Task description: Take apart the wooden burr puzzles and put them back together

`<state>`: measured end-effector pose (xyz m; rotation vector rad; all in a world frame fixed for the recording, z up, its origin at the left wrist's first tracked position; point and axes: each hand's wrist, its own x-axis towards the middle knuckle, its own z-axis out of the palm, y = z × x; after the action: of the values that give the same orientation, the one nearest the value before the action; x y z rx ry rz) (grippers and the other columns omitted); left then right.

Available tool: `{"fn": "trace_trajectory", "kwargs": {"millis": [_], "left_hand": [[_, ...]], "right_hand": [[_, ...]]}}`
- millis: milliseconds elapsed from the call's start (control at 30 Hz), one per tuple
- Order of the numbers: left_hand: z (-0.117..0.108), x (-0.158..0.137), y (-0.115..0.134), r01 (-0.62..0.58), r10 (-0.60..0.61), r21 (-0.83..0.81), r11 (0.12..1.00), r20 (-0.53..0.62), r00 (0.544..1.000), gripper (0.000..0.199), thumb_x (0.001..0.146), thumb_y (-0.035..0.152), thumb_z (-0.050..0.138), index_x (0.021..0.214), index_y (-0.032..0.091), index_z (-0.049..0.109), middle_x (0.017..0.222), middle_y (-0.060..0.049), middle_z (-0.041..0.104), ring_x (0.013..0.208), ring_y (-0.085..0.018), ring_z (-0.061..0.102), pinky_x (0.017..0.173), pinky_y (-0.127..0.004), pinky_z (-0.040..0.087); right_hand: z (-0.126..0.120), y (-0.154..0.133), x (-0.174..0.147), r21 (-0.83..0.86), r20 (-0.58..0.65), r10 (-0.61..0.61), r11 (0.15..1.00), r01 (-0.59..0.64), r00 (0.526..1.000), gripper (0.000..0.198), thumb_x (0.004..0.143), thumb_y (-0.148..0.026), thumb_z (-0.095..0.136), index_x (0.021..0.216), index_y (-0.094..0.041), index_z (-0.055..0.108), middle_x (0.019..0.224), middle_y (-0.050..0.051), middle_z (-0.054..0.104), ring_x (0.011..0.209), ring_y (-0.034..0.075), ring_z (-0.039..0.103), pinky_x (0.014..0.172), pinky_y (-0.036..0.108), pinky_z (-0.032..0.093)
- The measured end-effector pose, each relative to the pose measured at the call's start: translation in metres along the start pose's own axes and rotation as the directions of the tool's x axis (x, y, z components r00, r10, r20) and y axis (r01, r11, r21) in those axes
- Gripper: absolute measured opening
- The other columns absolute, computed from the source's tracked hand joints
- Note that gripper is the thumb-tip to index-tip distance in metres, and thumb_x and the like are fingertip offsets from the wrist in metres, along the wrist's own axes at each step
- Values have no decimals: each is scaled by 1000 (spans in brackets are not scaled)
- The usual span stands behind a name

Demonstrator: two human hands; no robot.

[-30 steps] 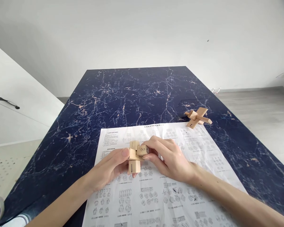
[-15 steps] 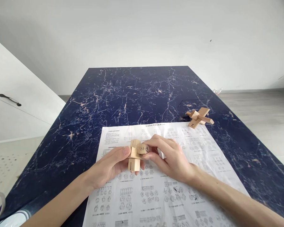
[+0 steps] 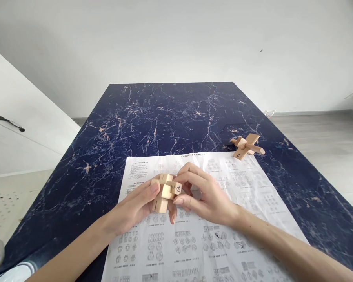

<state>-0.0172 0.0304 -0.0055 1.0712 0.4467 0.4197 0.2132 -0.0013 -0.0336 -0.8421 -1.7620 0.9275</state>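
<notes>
Head view: L hand is holding the wood puzzle, thumb pressing on its L side, above the upper-L part of the printed sheet. R hand is curving round the puzzle's R end, thumb & fingers slightly apart; can't tell if they're gripping. 2nd puzzle is sitting at the sheet's top R corner, nr the R edge of the table. Past the sheet's top edge, a broad stretch of tabletop is running to the far edge by the wall. L forearm is crossing the sheet's L edge, R forearm its R edge.
</notes>
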Motion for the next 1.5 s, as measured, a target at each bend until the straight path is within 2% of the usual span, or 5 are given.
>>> {"fn": "trace_trajectory", "kwargs": {"millis": [233, 500, 1100, 1300, 1500], "left_hand": [[9, 3, 1, 48, -48, -3, 999, -74, 996, 64, 110, 75, 39, 104, 19, 70, 87, -3, 69, 81, -18, 69, 90, -36, 58], [10, 1, 0, 127, -93, 140, 982, -226, 970, 64, 109, 73, 44, 87, 18, 68, 59, 5, 53, 45, -9, 42, 46, -22, 40], [8, 2, 2, 29, 31, 132, 991, -436, 899, 66, 106, 74, 51, 72, 18, 61, 55, 4, 48, 47, -9, 41, 48, -23, 41], [3, 3, 1, -37, 125, 163, 986, -567, 814, 55, 105, 69, 60, 81, 19, 59, 70, 3, 51, 55, -8, 47, 53, -23, 44], [4, 3, -1, -67, 160, 199, 978, -497, 853, 50, 109, 63, 57, 87, 18, 60, 84, -1, 62, 57, -8, 48, 56, -27, 42]], "right_hand": [[-3, -3, 2, 20, 76, 118, 993, -120, 990, 37, 99, -55, 79, 98, -18, 75, 93, 3, 58, 70, 14, 54, 58, 28, 48], [-5, -5, 3, 146, 102, 95, 983, -110, 990, 27, 97, -45, 84, 93, -20, 74, 82, -2, 54, 63, 11, 48, 56, 27, 42], [-19, 3, 5, 547, 270, 225, 764, -342, 936, 34, 87, -53, 91, 97, -24, 75, 71, -6, 55, 57, 11, 46, 53, 27, 42], [-19, 3, 6, 19, -306, 368, 924, -381, 878, 24, 100, -47, 76, 98, -23, 70, 69, -5, 50, 61, 14, 46, 55, 29, 39], [-15, 6, 4, -463, -204, 286, 814, -349, 936, 14, 99, -34, 72, 95, -23, 65, 70, -3, 58, 60, 15, 51, 57, 31, 39]]}}
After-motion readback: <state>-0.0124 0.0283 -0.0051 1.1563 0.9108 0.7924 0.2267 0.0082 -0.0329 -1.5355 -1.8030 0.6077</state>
